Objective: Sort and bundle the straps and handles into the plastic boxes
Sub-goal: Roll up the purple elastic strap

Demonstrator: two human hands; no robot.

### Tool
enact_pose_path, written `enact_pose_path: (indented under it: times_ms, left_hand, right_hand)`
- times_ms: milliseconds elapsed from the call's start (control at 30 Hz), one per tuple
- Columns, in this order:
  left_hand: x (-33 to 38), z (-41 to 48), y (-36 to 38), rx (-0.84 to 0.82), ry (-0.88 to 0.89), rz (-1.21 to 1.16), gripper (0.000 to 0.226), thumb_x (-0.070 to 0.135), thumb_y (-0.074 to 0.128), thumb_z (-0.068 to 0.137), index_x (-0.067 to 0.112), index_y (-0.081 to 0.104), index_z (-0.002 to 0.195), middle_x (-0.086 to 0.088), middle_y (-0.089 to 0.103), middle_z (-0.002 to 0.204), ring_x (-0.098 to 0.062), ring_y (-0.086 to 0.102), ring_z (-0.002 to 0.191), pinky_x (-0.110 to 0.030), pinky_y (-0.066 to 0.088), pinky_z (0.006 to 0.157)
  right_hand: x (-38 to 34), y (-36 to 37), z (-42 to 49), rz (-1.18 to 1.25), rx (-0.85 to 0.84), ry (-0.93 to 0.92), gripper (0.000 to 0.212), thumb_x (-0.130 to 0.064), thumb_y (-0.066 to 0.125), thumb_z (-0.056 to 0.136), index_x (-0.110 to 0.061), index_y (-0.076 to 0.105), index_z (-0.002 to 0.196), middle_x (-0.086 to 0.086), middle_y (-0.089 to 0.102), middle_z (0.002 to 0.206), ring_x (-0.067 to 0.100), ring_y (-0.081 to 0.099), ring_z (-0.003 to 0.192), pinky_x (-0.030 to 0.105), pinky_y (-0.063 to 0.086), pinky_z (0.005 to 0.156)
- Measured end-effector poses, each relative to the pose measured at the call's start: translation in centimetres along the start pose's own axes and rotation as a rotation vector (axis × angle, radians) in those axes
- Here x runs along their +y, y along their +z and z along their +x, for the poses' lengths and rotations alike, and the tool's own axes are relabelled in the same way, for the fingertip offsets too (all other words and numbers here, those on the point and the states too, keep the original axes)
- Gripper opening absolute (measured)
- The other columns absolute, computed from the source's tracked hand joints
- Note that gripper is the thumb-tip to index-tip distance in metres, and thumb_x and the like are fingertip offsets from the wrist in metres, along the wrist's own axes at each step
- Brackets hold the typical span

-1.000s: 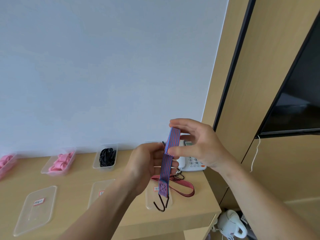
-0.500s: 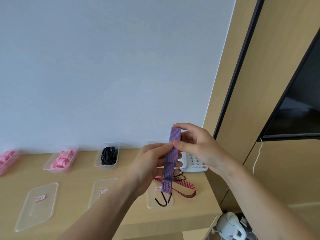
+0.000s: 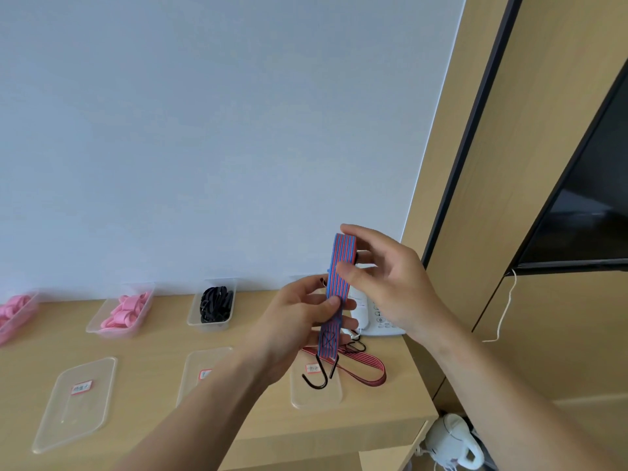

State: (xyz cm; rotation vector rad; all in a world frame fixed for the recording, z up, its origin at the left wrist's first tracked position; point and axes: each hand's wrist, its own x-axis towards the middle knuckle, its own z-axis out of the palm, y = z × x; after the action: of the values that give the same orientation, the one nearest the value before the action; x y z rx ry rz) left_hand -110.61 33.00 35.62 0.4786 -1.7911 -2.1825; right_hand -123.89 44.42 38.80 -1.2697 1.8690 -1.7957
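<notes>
The left hand (image 3: 299, 321) is pinching the folded blue-and-red striped elastic strap (image 3: 343, 253) low down, and the right hand (image 3: 387, 283) is gripping its top fold, above the wooden tabletop (image 3: 153, 351). Its dangling black metal hooks (image 3: 319, 377) are risking snagging the red striped strap (image 3: 370, 370) underneath.

Room type: office or guest room (indeterminate). Indicators: wooden desk (image 3: 153, 362), desk telephone (image 3: 382, 317), wall-mounted dark screen (image 3: 584, 215), wood panelling (image 3: 530, 130).

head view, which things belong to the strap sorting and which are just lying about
Job: striped strap, held by left hand and right hand; red strap; black straps; pink handles; boxes; lids.
Lying about: phone; white appliance; screen.
</notes>
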Motion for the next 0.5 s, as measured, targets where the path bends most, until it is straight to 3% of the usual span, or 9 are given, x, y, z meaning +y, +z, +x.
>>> enact_pose_path:
  times_ms: [100, 167, 233, 333, 500]
  left_hand:
    - [-0.2, 0.1, 0.1, 0.012, 0.006, 0.014, 0.033, -0.005, 0.055, 0.102, 0.011, 0.066, 0.129, -0.023, 0.074, 0.117, -0.031, 0.077, 0.093, -0.051, 0.064, 0.084]
    - [-0.4, 0.2, -0.1, 0.033, 0.02, 0.024, 0.042, -0.009, 0.054, 0.1, 0.016, 0.066, 0.132, -0.021, 0.073, 0.118, -0.029, 0.077, 0.095, -0.045, 0.064, 0.079]
    - [-0.6, 0.3, -0.3, 0.061, 0.037, 0.062, 0.049, -0.009, 0.055, 0.099, 0.025, 0.067, 0.133, -0.014, 0.077, 0.112, -0.029, 0.077, 0.096, -0.048, 0.06, 0.082]
    - [-0.8, 0.4, -0.3, 0.072, 0.032, 0.11, 0.048, -0.005, 0.057, 0.1, 0.028, 0.068, 0.133, -0.011, 0.078, 0.112, -0.028, 0.078, 0.092, -0.051, 0.061, 0.086]
    - [-0.7, 0.5, -0.3, 0.065, -0.009, 0.045, 0.048, -0.005, 0.057, 0.099, 0.031, 0.07, 0.129, -0.013, 0.079, 0.109, -0.029, 0.078, 0.087, -0.038, 0.064, 0.073]
  right_hand:
    - [-0.9, -0.2, -0.1, 0.243, -0.002, 0.129, 0.027, -0.043, 0.073, 0.087, -0.02, 0.079, 0.101, 0.012, 0.076, 0.103, 0.029, 0.073, 0.098, 0.033, 0.058, 0.08]
    - [-1.2, -0.5, -0.4, 0.272, -0.088, 0.156, 0.024, -0.036, 0.073, 0.087, -0.015, 0.08, 0.096, 0.015, 0.076, 0.104, 0.031, 0.073, 0.098, 0.036, 0.059, 0.081]
    - [-1.2, -0.5, -0.9, 0.234, -0.203, 0.164, 0.014, -0.025, 0.074, 0.087, -0.017, 0.079, 0.098, 0.011, 0.076, 0.108, 0.03, 0.074, 0.099, 0.031, 0.06, 0.085]
    - [-1.2, -0.4, -1.1, 0.132, -0.258, 0.175, 0.018, -0.024, 0.075, 0.088, -0.02, 0.075, 0.106, 0.011, 0.075, 0.111, 0.028, 0.074, 0.096, 0.03, 0.057, 0.087]
    - [-1.2, -0.6, -0.6, 0.119, -0.298, 0.185, 0.028, -0.031, 0.075, 0.088, -0.02, 0.073, 0.113, 0.006, 0.075, 0.113, 0.025, 0.073, 0.102, 0.034, 0.057, 0.095]
